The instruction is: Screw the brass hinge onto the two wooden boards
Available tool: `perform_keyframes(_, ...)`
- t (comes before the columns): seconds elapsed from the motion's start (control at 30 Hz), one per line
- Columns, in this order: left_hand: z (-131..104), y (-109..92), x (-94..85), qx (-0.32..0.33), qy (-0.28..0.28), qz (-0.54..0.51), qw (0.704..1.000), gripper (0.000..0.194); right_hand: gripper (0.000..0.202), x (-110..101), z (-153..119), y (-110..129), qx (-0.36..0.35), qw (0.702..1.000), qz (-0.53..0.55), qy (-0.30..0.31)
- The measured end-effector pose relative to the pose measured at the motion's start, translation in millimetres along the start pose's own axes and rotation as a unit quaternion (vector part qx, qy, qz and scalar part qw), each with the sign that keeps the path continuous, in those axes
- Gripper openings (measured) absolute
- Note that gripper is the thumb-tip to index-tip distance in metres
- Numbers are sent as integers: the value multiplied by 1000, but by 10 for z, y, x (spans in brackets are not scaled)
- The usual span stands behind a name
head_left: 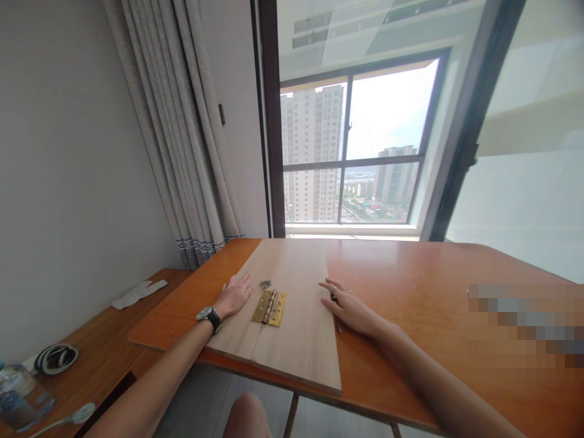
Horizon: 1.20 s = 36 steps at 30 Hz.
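My left hand (235,294) lies flat, fingers stretched out, on the left of two pale wooden boards (303,350) set edge to edge. A brass butt hinge (279,310) lies unfolded across the seam between them. Beyond it sits a small pile of screws (265,283). My right hand (349,307) rests at the right edge of the boards with its fingers apart. Under it lies a dark-handled tool with a thin metal shaft (339,326), perhaps a screwdriver; most of it is hidden by the hand.
The boards lie on an orange-brown table (401,274) with rounded corners. Lower left is a wooden side surface (104,328) with paper strips (139,293), a coiled band (57,359), a plastic bottle (22,395) and a white plug (83,413). A blurred patch covers the right edge.
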<state>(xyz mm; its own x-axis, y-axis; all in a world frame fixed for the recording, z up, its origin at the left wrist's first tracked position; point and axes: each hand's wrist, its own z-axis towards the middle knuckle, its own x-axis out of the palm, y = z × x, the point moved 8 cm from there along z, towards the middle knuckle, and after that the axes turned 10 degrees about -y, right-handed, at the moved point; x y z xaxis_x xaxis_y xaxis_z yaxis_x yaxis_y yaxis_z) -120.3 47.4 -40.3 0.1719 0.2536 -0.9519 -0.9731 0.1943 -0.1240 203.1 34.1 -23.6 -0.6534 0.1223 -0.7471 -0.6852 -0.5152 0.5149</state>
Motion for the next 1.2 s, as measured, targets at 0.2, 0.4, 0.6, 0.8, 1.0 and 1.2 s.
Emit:
perform_keyframes(0.2,23,-316,-18,-51,3,-24,998,63,56,-186,-153,-126,18,999,-27,11)
perform_keyframes(0.4,51,-680,-43,-54,2,-45,997,62,59,-376,-290,-282,27,998,-53,31)
perform_keyframes(0.6,51,-1027,-37,-61,-5,-62,996,62,71,-562,-439,-445,52,993,-83,68)
perform_keyframes(0.8,40,-1464,-13,-61,-19,-94,993,60,72,-796,-623,-632,70,991,-94,72)
perform_keyframes(1.0,2,-1826,-40,-48,-27,-114,992,60,74,-1040,-803,-772,79,991,-92,59)
perform_keyframes(1.2,-26,-1997,-51,-31,-21,-106,994,59,76,-1117,-969,-802,99,986,-114,74)
